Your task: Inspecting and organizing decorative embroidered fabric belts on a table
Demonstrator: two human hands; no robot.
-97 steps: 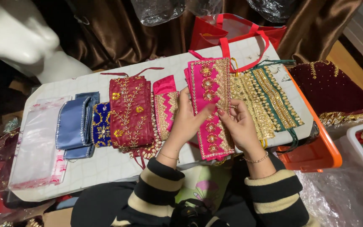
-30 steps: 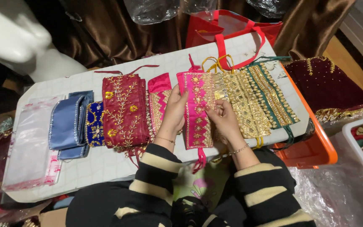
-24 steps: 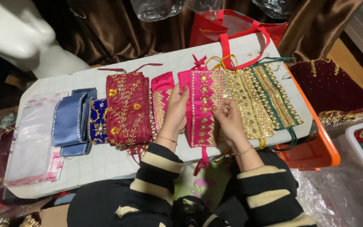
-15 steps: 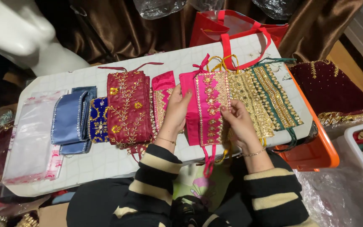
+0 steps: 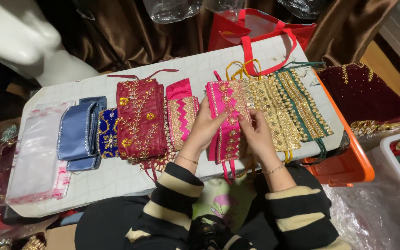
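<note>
At the centre of the frame, on a white table, lies a bright pink embroidered cloth piece with gold motifs, folded lengthwise. The left hand grips its left edge, fingers curled over the fabric, while the right hand pinches its right edge near the middle. Just right of it sit a gold embroidered piece and a green-edged one, overlapping. To the left lie a pink zigzag piece, a maroon piece, a royal blue piece, a pale blue satin one and clear plastic sleeves. A red bag stands at the upper edge.
</note>
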